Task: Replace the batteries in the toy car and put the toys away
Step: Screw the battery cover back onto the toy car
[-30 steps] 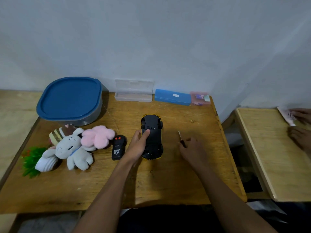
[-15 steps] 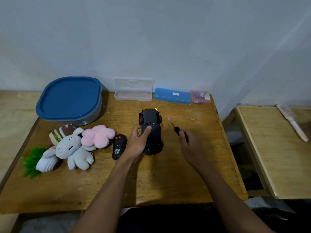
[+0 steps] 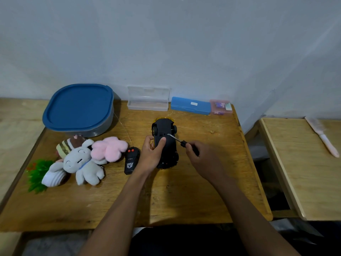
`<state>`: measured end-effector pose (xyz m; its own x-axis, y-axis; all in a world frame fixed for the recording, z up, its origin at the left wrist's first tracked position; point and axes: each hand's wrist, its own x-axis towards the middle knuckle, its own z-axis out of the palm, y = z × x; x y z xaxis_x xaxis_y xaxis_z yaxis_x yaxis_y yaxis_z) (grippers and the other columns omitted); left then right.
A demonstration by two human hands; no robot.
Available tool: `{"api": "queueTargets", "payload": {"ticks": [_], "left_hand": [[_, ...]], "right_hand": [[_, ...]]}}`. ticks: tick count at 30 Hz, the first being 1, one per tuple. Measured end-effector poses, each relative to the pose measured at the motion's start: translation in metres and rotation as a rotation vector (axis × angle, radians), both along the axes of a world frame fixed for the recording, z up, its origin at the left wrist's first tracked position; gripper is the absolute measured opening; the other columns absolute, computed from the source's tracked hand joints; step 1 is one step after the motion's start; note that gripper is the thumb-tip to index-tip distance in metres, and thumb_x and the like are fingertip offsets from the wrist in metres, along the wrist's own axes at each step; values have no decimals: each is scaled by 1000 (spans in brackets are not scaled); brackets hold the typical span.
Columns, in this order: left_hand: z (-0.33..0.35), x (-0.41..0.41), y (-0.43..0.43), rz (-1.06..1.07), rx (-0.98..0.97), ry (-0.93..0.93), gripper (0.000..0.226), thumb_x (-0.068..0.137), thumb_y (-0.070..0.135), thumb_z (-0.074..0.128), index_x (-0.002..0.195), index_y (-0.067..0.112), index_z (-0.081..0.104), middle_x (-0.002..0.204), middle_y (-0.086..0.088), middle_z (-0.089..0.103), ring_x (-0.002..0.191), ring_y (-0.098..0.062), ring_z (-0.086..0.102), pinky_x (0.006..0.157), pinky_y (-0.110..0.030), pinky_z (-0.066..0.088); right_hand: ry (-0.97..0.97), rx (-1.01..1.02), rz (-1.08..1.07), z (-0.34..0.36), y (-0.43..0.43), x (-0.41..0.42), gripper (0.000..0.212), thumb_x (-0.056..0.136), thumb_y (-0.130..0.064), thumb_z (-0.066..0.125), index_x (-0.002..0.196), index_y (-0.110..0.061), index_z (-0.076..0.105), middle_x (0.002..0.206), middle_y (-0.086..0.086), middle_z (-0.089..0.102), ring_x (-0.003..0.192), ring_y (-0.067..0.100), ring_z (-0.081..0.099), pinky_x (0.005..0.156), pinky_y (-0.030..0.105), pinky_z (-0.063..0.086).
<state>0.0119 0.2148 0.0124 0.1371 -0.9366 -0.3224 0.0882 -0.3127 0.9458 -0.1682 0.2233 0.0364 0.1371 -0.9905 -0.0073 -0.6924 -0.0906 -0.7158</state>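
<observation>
Yellow plastic toy car [image 3: 167, 145] stays upturned, gripped by my left hand [image 3: 150, 156]. My right hand [image 3: 201, 157], gripping the black-handled screwdriver [image 3: 180, 142], now sets its tip on the underside, so unscrewing can begin.

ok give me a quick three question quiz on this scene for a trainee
1. True or false: the toy car lies upside down, with its black underside facing up.
2. What does the right hand have in its grip? A a spoon; B a screwdriver; C a pair of scissors.
3. Which hand steadies the car on the table?

Key: 1 true. 2 B, with the tip at the car's underside. 3 The left hand, its thumb on the underside.
</observation>
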Motion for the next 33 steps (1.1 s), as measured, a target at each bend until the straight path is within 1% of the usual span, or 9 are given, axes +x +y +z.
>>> {"api": "queueTargets", "payload": {"ticks": [5,9,16,20,23,25,27,30,33], "left_hand": [[1,0,1,8,-8,-8,27,98,32,57,118,16,49,94,1,67,85,-12,68,63,-21,54],[1,0,-1,13,-13,-13,26,98,31,57,117,15,49,96,-1,67,86,-14,68,67,-23,55],[2,1,-1,19,-24,-30,24,98,30,57,116,17,49,95,1,67,89,-17,67,72,-27,56],[5,1,0,15,-14,-22,26,99,30,56,119,16,47,93,3,67,84,-11,66,63,-19,54],[5,2,1,21,-20,-31,26,99,30,56,119,16,47,93,3,66,86,-14,66,64,-20,54],[4,2,1,21,-21,-38,26,99,30,56,119,16,47,93,3,66,85,-13,66,62,-19,53],[3,2,2,23,-21,-28,26,99,30,57,119,17,46,93,2,67,84,-12,67,62,-21,55],[1,3,1,28,-33,-36,27,98,28,58,118,13,46,91,0,66,82,-12,67,68,-26,57],[-2,3,1,25,-49,-47,30,97,29,59,119,13,47,95,-2,66,87,-14,68,67,-23,58]], "right_hand": [[28,-9,10,2,0,1,25,99,-36,45,106,-22,65,68,-7,56,55,6,46,49,21,33],[28,-14,1,3,0,2,26,99,-36,45,106,-21,65,68,-7,56,56,7,48,49,23,34],[7,-6,-2,7,0,4,24,99,-35,46,104,-21,65,67,-6,56,55,8,48,50,25,35],[20,-11,4,7,0,5,25,99,-35,46,106,-21,65,69,-5,59,57,11,51,50,29,38],[32,-11,7,7,-1,6,25,99,-35,46,106,-20,65,69,-4,59,56,11,52,50,27,37],[47,-14,7,7,-1,7,25,99,-35,47,106,-20,66,69,-6,58,56,9,51,50,25,37],[64,-25,13,10,-1,8,25,98,-33,48,106,-19,66,68,-8,58,57,9,53,50,26,39],[121,-36,21,17,-2,11,26,98,-32,49,109,-17,66,70,-8,59,59,10,57,51,27,45],[154,-64,19,24,-5,16,25,97,-33,51,114,-18,62,74,-7,61,58,7,58,52,27,52]]}}
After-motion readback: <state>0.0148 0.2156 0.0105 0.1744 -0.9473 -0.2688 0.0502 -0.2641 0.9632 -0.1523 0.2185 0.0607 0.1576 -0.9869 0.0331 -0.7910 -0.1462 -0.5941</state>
